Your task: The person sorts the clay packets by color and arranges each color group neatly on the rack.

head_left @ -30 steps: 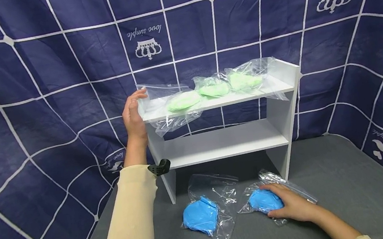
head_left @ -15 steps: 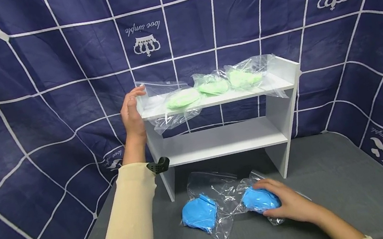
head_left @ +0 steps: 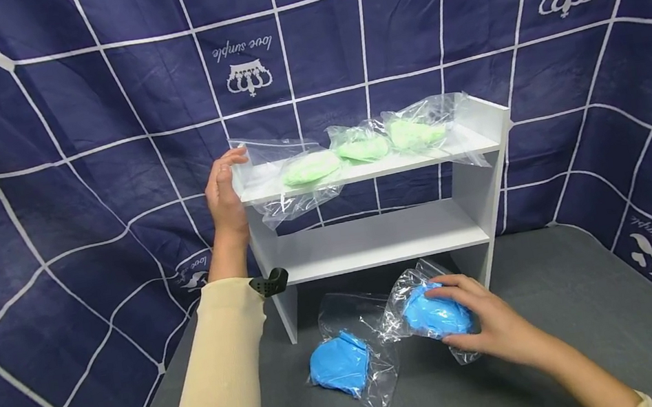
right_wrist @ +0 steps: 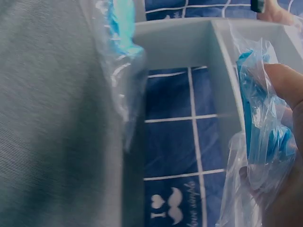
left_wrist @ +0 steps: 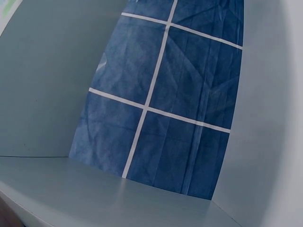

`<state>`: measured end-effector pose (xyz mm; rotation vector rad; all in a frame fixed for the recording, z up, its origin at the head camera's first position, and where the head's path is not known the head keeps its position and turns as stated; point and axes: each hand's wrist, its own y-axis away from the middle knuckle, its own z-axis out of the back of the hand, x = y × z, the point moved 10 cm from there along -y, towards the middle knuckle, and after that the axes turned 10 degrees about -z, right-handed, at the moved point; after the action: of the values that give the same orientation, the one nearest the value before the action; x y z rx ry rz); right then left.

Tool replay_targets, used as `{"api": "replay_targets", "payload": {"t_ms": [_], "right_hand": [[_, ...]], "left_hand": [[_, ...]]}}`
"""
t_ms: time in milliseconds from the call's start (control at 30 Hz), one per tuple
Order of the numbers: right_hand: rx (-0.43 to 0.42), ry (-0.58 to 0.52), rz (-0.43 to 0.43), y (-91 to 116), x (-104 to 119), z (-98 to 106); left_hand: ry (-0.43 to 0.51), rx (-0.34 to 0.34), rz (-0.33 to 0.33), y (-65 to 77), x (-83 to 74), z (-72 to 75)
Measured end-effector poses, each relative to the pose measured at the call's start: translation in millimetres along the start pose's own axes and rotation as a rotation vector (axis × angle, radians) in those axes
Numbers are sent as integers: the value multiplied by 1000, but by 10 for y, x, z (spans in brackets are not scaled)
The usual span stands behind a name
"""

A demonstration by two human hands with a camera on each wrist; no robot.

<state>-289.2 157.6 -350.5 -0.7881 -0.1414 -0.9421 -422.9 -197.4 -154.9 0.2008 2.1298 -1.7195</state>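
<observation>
My right hand (head_left: 486, 316) grips a clear zip bag with a soft blue lump (head_left: 435, 312) inside, held up off the table in front of the shelf. In the right wrist view, thumb and fingers press the bagged blue lump (right_wrist: 258, 106) from its sides. My left hand (head_left: 226, 193) rests against the upper left end of the white shelf (head_left: 381, 241), thumb at the front and fingertips over the side panel's top. A second bagged blue lump (head_left: 341, 365) lies on the table left of the right hand.
Three bagged pale green lumps (head_left: 363, 149) lie along the top board, bag edges hanging over its front. The middle board (head_left: 381, 237) is bare white. Behind stands a navy curtain (head_left: 329, 50) with white grid lines; the grey table (head_left: 566, 309) extends right.
My right hand slid the right-hand blue bag a little left across the table, then raised it with its fingers closed round it. My left hand kept its place on the shelf.
</observation>
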Motion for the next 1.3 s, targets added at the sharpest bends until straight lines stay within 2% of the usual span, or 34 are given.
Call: {"api": "replay_targets", "payload": {"t_ms": [267,500,633,833,967,1100,1300], "right_hand": [[-59,-8,16,-228,82,311],[-96,21,45,-430,213,515],[-147,16,42,-595,198,602],[-200,-2,-46,-832,-18,591],[-222,-22,-127,-926,-216,546],[-244,7,-188,-996,-387,503],[-216,52,-294,-1094,-634,430]], "left_hand": [[5,3,-4,-6,5,-12],[-3,12,-33,-36,-16,-21],[-10,10,-27,-39,-3,-7],[8,2,-4,3,7,12],[-4,10,17,34,18,12],[6,10,19,39,34,11],[16,2,4,29,36,14]]}}
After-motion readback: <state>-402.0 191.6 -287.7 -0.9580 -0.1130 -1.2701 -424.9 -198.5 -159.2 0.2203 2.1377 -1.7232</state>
